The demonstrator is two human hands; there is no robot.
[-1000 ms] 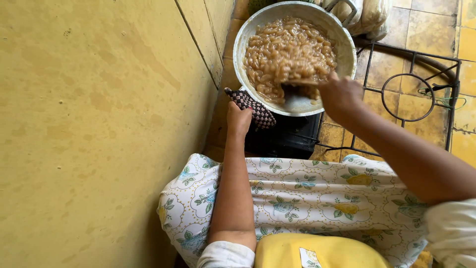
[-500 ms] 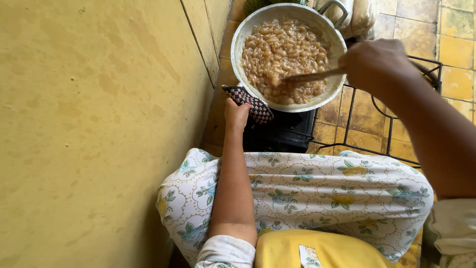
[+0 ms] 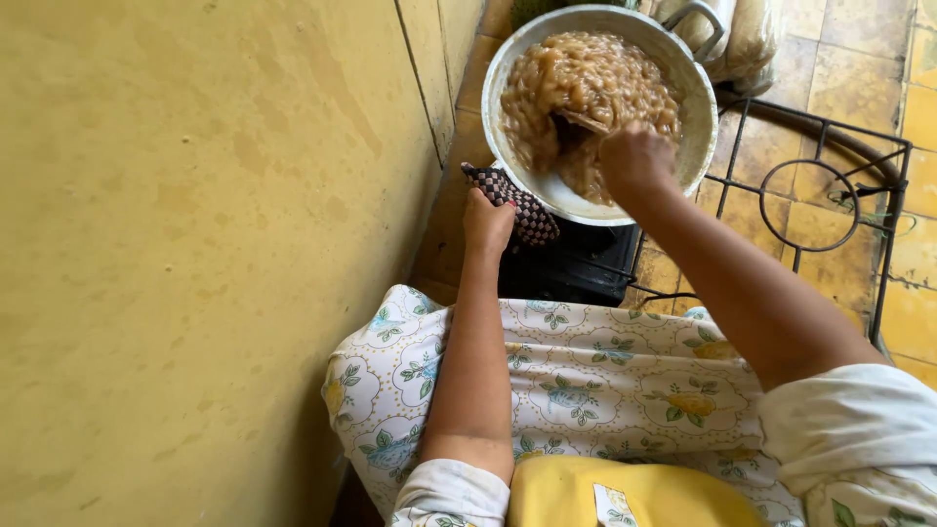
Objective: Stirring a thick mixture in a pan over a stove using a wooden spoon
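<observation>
stirring at the pan: both hands engaged

head view. your left hand [image 3: 486,220] is closed around a checked cloth [image 3: 515,202], brown and white, pressed against the near rim of a round metal pan [image 3: 695,127]; fingers are curled tight, with the cloth bunched between them and the rim. your right hand [image 3: 636,161] is over the pan's near-right part, fingers wrapped fully around the handle of a wooden spoon [image 3: 584,121], whose flat end is dug into the food. the pan holds a thick, lumpy brown mixture [image 3: 566,78], heaped toward the far and left sides, with a hollow just beside the spoon. the pan sits on a dark burner stand [image 3: 576,263] close to a yellow wall [image 3: 195,244]. to the right, a black wire grate [image 3: 820,195] rests over yellow floor tiles [image 3: 917,117], apart from the pan. a loop handle shows at the pan's far-right rim. your lap is covered by a floral cloth [image 3: 586,381], with a yellow garment [image 3: 634,493] at the bottom edge.
</observation>
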